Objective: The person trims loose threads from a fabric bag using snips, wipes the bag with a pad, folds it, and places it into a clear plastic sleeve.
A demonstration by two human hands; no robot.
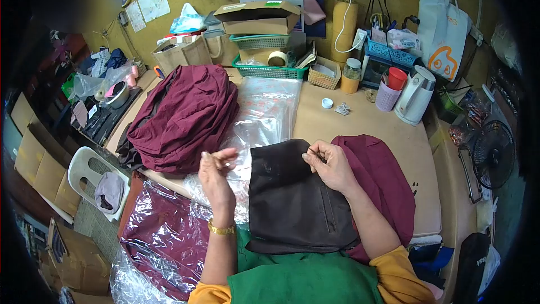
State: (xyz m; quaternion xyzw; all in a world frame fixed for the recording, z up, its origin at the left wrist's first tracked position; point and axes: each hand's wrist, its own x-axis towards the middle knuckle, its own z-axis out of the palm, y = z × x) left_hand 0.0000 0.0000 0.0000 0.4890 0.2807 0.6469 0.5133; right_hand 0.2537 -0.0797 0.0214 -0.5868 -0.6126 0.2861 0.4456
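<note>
A black fabric piece (292,202) with a narrow stitched slit, like a pocket opening, lies against the table edge and my lap. At its top right corner, my right hand (333,168) pinches the cloth between thumb and fingertips. My left hand (217,177) is raised just left of the black piece, apart from it; its fingers are slightly blurred but look spread, with nothing visible in them. Maroon fabric (377,177) joins or lies beneath the black piece on the right; which of the two is hidden.
A maroon fabric pile (188,118) sits left on the table (326,121), beside clear plastic bags (267,104). Plastic-wrapped maroon fabric (163,236) is at lower left. Behind stand green baskets (270,72), a jar (350,76), a mauve cup (388,94) and a white kettle (415,95).
</note>
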